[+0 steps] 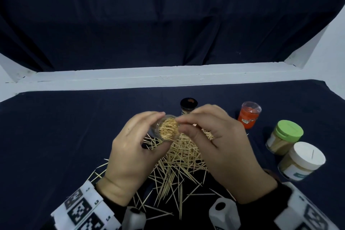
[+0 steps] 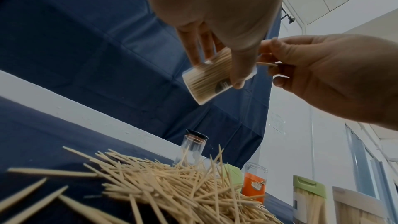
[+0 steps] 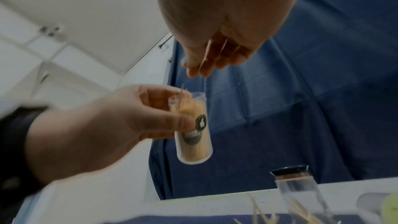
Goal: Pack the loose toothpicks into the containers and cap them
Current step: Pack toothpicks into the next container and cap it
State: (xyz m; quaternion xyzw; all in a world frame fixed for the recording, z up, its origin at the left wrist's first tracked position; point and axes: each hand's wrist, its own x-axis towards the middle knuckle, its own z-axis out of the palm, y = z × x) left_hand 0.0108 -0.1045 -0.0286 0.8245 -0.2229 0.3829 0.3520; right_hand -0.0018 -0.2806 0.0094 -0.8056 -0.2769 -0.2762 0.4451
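My left hand [image 1: 138,140] grips a small clear container [image 1: 166,129] packed with toothpicks, tilted with its open mouth toward me above the table. The same container [image 2: 208,81] shows in the left wrist view, and the container [image 3: 193,130] appears in the right wrist view with a black label. My right hand [image 1: 214,136] pinches a few toothpicks [image 2: 267,64] at the container's mouth. A large heap of loose toothpicks [image 1: 177,162] lies on the dark cloth beneath both hands.
A black-capped clear container [image 1: 188,106] stands behind the hands. To the right stand an orange container [image 1: 249,115], a green-lidded jar [image 1: 285,136] and a white-lidded jar [image 1: 302,160]. A white ledge [image 1: 168,76] runs along the table's far edge.
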